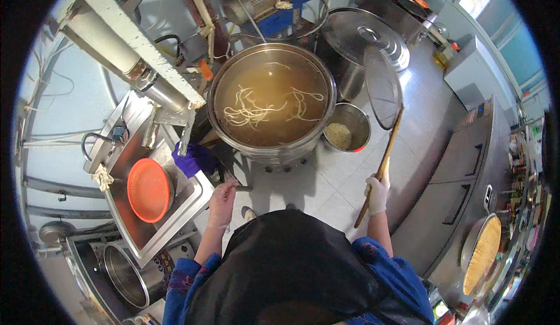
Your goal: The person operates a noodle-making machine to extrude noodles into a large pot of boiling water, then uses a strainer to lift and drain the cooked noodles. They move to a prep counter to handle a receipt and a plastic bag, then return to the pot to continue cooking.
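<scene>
My right hand (pixel 377 194), in a thin pale glove, grips the wooden handle (pixel 390 145) of a large round mesh skimmer (pixel 383 88). The skimmer is raised right of a big metal pot (pixel 271 145), apart from it. Long noodles (pixel 249 113) float in the pot's cloudy brownish liquid, in a larger clump on the left and a smaller one on the right. My left hand (pixel 223 197), also in a thin glove, hovers by the near corner of the steel sink (pixel 199 189). Its fingers are curled, and whether they pinch anything is unclear.
An orange plastic basket (pixel 148 189) sits in the sink; a purple cloth or glove (pixel 188 159) hangs on its edge. A metal bucket (pixel 359 130) stands on the floor beside the pot, near a lidded pot (pixel 352 80). A counter (pixel 450 189) bearing a noodle-filled bowl (pixel 481 255) runs along the right.
</scene>
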{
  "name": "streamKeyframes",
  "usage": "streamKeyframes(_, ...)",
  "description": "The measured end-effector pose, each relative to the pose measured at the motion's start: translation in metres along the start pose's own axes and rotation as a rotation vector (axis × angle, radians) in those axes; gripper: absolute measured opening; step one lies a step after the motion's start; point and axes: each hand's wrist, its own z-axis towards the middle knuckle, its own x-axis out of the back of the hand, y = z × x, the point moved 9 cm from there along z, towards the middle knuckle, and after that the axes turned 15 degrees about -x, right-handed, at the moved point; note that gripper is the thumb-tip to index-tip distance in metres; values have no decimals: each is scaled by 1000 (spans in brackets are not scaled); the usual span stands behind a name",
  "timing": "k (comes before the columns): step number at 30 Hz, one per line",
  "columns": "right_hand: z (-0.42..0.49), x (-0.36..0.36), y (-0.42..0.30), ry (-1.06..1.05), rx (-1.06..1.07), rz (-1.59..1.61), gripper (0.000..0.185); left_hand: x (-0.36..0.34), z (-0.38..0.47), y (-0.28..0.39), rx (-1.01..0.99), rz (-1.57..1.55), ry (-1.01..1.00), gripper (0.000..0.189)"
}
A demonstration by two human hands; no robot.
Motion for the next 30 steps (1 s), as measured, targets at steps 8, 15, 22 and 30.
streamKeyframes(8, -41, -174, -37, -694, -411, 378, 30, 19, -5, 11, 10, 59, 34, 20)
streamKeyframes(15, 13, -329, 60, -717, -636, 397, 26, 67, -33, -2, 82, 122, 130, 21)
streamKeyframes(22, 36, -388, 123, -765, -818, 522, 28, 86, -60, -34, 153, 77, 183, 23)
streamKeyframes(30, -22, -300, 87, -1244, -1269, 1031, 11, 83, -37, -25, 46, 128, 136, 22)
